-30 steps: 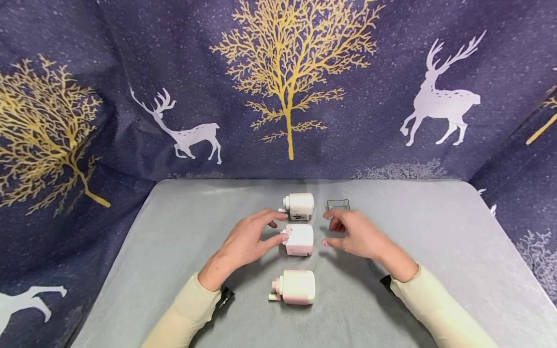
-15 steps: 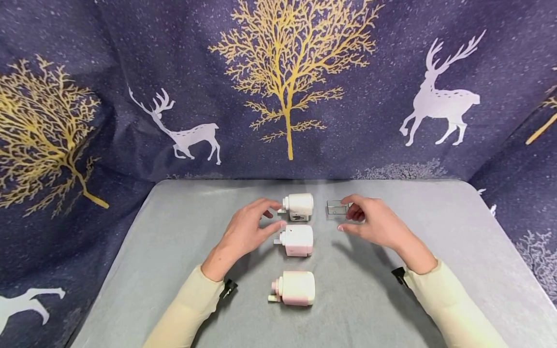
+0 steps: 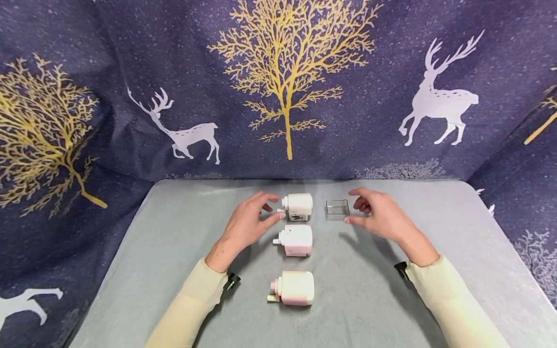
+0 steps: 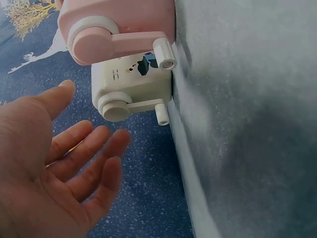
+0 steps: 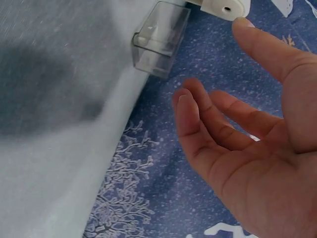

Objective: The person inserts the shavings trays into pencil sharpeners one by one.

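Note:
Three hand-crank pencil sharpeners stand in a column in the head view: a white one (image 3: 299,207) at the back, a pale pink one (image 3: 298,240) in the middle and a cream-and-pink one (image 3: 297,288) in front. Their cranks point left. To the right of the back sharpener sits a small clear drawer (image 3: 337,208). My left hand (image 3: 243,222), fingers spread and loosely bent, hovers beside the white sharpener's crank (image 4: 161,114) and holds nothing. Just right of the clear drawer, my right hand (image 3: 385,217) is relaxed with its fingers apart, nothing in its grasp.
The grey table (image 3: 174,299) ends at the back against a dark blue cloth (image 3: 243,145) printed with trees and deer. Black wrist straps (image 3: 401,270) show at the sleeve cuffs.
Both hands have moved toward the back of the table. The right hand has also shifted right, uncovering the clear drawer; the left has left the middle sharpener's crank. The sharpeners stay put.

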A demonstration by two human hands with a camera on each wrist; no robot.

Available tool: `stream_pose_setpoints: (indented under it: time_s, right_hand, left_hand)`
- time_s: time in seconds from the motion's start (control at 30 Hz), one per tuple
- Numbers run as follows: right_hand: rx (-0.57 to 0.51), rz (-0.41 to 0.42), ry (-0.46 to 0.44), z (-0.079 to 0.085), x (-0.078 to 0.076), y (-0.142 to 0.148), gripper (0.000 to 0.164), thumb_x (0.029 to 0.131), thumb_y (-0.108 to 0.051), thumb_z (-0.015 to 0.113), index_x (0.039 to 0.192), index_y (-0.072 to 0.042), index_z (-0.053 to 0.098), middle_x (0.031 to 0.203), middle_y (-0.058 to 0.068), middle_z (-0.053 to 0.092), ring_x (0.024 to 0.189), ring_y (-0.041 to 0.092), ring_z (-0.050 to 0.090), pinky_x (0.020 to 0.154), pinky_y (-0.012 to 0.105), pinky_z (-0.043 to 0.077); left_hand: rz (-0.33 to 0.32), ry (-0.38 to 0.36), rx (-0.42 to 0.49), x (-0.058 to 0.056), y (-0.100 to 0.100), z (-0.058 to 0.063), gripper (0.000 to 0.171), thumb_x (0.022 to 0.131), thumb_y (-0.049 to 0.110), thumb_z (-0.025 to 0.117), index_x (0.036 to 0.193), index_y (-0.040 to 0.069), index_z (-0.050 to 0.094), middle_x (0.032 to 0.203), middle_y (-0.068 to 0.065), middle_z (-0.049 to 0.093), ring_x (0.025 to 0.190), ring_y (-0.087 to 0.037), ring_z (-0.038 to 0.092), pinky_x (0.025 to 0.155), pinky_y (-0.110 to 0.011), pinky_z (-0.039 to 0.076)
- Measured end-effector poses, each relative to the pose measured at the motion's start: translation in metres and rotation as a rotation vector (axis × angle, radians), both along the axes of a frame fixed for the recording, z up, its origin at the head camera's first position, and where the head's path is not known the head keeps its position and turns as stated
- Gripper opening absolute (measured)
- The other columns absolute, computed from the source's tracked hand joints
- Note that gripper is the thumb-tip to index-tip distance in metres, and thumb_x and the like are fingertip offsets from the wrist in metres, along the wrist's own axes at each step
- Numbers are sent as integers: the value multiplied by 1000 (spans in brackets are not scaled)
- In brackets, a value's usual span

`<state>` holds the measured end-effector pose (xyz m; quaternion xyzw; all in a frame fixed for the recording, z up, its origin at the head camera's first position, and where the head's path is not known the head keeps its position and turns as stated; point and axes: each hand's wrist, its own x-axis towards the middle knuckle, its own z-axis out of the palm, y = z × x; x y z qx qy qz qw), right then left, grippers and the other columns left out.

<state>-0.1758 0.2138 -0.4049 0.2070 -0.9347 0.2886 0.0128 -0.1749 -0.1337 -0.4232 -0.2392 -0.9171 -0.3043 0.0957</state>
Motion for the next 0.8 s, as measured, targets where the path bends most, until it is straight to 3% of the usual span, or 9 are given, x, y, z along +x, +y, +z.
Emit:
stream_pose_setpoints:
  time_s: [0.33,0.8]
  right_hand:
    - [48,-24,-32,-11,-12,6,72,73,-32,85,131,-4,55,100,10,68,88,25,62,82,45,50]
    - [40,4,-103,-22,-21,7,80,71,-25,86,138,-3,50,100,9,68,91,26,63,85,48,50]
  left_hand:
    - [1,-66,-33,-15,5,-3,55,89,54,63,133,22,57,125,11,57,96,-7,60,82,-35,51]
    - [-44,-93,-20,-22,12,-7,60,88,51,66,139,20,54,127,7,56,95,-10,59,75,-35,51]
